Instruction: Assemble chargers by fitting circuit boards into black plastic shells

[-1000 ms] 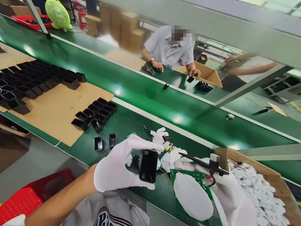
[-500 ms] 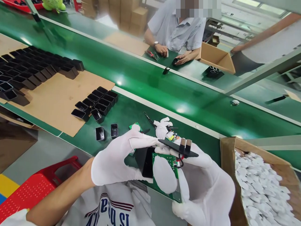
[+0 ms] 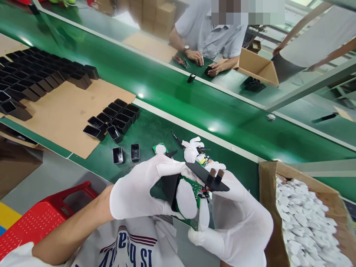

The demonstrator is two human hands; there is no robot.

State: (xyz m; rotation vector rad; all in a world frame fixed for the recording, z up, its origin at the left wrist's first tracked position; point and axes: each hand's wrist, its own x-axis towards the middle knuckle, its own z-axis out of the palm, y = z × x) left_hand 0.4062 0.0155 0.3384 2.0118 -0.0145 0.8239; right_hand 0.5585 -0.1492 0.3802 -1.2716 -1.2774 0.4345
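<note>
My white-gloved left hand [image 3: 141, 189] is wrapped round a black plastic housing [image 3: 170, 189], its open end turned right. Gripped in my gloved right hand [image 3: 239, 215] is a green circuit board [image 3: 196, 213] with a white oval pad [image 3: 187, 199] stuck on it. The board's left edge is at the housing's mouth, partly inside. Red and black wires join the board to a black plug cover [image 3: 207, 177] with two metal prongs, which lies over my right fingers. Beyond my hands on the bench are another green board [image 3: 160, 149] and several circuit boards with white pads [image 3: 204, 159].
Several black housings stand on brown cardboard [image 3: 66, 115] at left; two more [image 3: 118, 155] stand closer. A carton [image 3: 268, 207] of white pads is at right. Across the green conveyor [image 3: 167, 89], a co-worker's hands [image 3: 215, 68] handle a black part. A red stool [image 3: 55, 215] stands lower left.
My right hand has moved left, bringing the board's edge into the housing's mouth. The plug cover has tilted and shifted slightly down-left. A black part on the conveyor has slid left.
</note>
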